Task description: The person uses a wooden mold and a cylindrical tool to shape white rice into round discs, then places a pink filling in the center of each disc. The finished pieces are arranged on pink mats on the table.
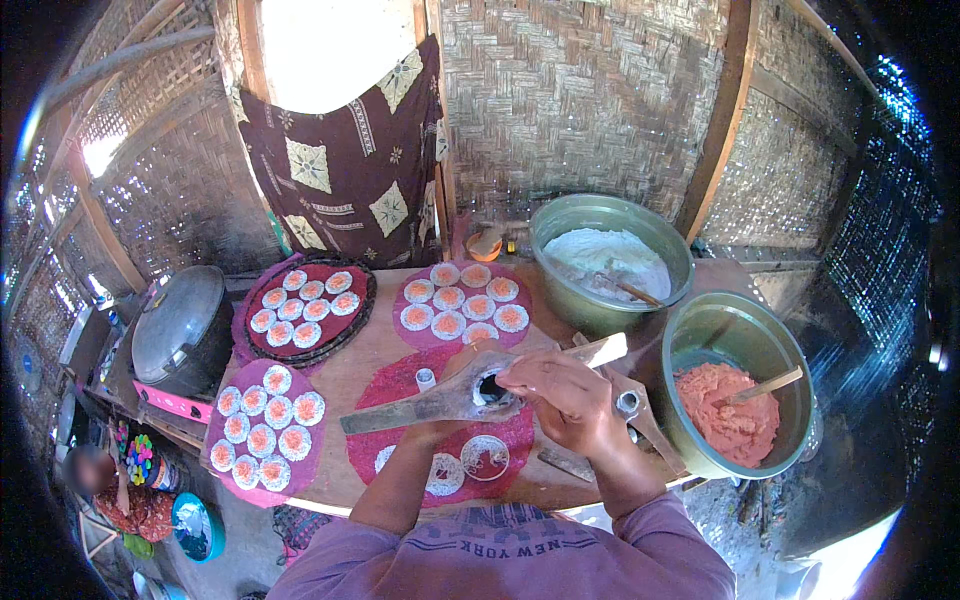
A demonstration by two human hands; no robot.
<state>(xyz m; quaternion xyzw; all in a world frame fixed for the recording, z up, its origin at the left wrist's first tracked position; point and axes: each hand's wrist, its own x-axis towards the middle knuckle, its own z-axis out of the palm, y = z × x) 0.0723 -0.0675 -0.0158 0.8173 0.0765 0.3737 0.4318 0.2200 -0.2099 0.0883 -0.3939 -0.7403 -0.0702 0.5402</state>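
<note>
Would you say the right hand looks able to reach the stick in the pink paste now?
Probably yes: the bucket is open on top and the stick juts from the paste, though the right hand must first leave the press.

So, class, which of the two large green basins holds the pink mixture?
The right-hand basin, lower in the picture. Its pink mixture sets it apart: the other basin holds a white mixture.

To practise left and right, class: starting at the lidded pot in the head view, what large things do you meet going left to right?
Lidded pot, round tray, far purple sheet, tub of white mixture, tub of pink mixture.
</note>
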